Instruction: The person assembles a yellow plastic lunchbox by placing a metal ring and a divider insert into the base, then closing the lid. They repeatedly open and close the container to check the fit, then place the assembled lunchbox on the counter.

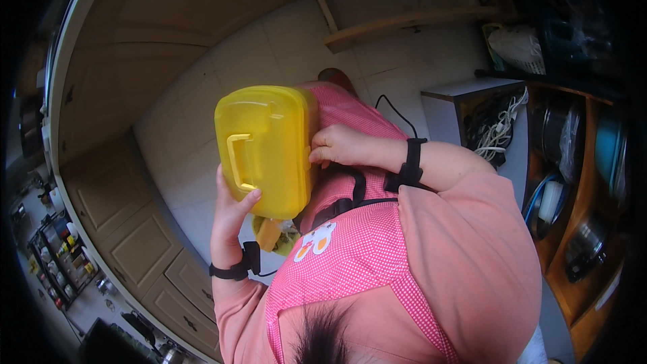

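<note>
A yellow plastic box (280,155) with a lid and a fold-down carry handle (234,162) is held up in front of my pink checked apron. My left hand (232,203) grips its lower left edge, the thumb lying on the lid near the handle's end. At the box's right side my right hand (331,145) has its fingers curled against the edge of the lid, at what looks like a small latch. Whatever those fingertips pinch is mostly hidden. What is inside the box does not show through the lid.
Below the box, partly covered, is a greenish container (286,239) with a tan piece in it. Wooden cabinets (125,195) and a cluttered counter line the left. On the right, open shelves (566,229) hold pans and basins, beside a compartment of tangled cords (499,128).
</note>
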{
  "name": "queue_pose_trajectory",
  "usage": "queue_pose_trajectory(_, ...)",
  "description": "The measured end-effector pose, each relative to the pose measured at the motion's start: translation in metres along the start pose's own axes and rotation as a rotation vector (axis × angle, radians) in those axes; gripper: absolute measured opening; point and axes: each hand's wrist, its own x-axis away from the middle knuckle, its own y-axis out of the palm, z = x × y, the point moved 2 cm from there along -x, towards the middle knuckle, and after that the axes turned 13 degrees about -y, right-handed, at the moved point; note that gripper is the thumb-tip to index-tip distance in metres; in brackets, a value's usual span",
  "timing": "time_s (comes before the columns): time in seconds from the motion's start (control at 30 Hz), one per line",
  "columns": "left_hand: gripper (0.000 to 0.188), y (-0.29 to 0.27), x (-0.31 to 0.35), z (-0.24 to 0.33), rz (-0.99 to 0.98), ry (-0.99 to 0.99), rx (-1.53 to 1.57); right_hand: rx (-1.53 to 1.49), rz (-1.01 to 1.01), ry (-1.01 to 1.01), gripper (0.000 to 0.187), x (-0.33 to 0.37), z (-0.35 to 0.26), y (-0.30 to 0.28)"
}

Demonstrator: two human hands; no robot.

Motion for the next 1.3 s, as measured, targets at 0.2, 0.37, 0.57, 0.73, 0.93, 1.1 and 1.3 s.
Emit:
queue_pose_trajectory(0.2,0.087,0.0,0.0,-0.005,0.043,0.024,-0.059,0.095,-0.03,-0.071,0.02,-0.003,0.001,-0.003)
queue_pose_trajectory(0.37,0.086,0.0,0.004,-0.013,0.071,0.051,-0.091,0.115,0.008,-0.013,0.021,0.003,-0.006,0.0)
queue_pose_trajectory(0.57,0.084,-0.005,0.009,-0.015,0.064,-0.076,-0.098,-0.184,0.075,0.075,0.033,0.016,-0.02,0.009)
queue_pose_trajectory(0.73,0.086,-0.003,0.014,-0.013,0.1,-0.111,-0.249,0.148,0.051,0.004,0.046,0.019,-0.029,0.01)
queue_pose_trajectory(0.93,0.087,-0.004,0.014,-0.015,0.086,-0.15,-0.261,0.167,0.071,-0.011,0.045,0.014,-0.026,0.013)
queue_pose_trajectory(1.1,0.089,0.002,0.012,-0.021,0.111,-0.08,-0.215,0.121,0.086,-0.021,0.028,0.013,-0.019,0.013)
queue_pose_trajectory(1.3,0.095,0.006,0.01,-0.022,0.064,-0.047,-0.135,0.068,0.092,-0.031,0.024,0.006,-0.004,0.011)
